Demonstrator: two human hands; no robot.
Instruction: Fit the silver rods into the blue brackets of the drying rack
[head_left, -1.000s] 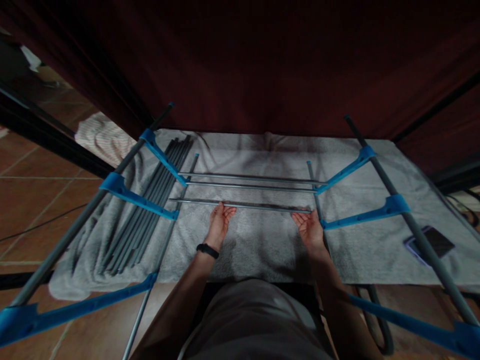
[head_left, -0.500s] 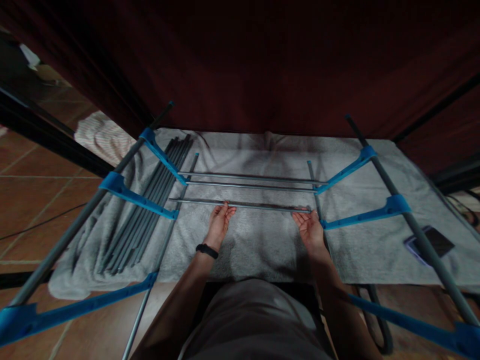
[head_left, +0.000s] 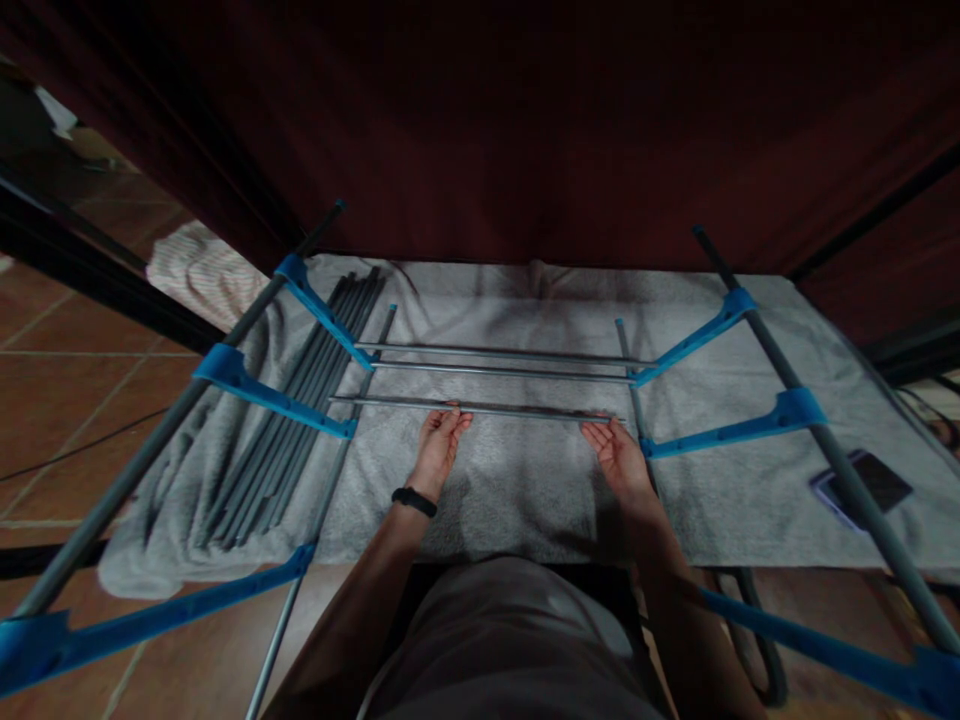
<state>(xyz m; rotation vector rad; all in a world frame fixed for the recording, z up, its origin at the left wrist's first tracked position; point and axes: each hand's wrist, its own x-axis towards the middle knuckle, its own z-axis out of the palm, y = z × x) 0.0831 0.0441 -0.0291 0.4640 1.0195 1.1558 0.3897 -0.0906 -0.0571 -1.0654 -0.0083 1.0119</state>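
Over the grey blanket [head_left: 517, 500], midway between its near and far edges, I pinch the loose rod [head_left: 517, 412] with left hand [head_left: 441, 442] and right hand [head_left: 621, 458], apparently aligning it; fitting it would call for ends meeting the blue brackets [head_left: 720, 437] squarely.

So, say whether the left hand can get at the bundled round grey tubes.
Probably not directly: the left hand holds a thin grey metal rod, and blue plastic brackets cross in front of the grey tubes.

Left hand [head_left: 440, 443] and right hand [head_left: 618, 455] (held apart) both grip.
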